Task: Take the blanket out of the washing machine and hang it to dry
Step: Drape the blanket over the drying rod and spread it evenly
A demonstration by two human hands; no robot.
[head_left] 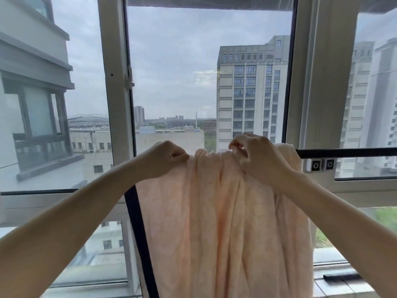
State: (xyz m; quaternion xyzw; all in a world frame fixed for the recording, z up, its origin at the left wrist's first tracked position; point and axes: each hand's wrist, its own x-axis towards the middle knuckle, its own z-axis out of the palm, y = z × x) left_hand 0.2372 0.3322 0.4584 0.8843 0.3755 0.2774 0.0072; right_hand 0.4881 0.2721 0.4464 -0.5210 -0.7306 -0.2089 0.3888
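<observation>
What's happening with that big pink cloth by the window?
A person is hanging a peach blanket over a black rail in front of the window. Their left hand pinches its top edge and their right hand grips the gathered top beside it. The blanket drapes down in folds, bunched up rather than spread out.

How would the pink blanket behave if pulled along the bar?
Probably floppy: the blanket hangs in soft folds, bunched where the left hand and right hand pinch it. Light glows through, so likely thin. It may slide on the smooth bar.
</observation>
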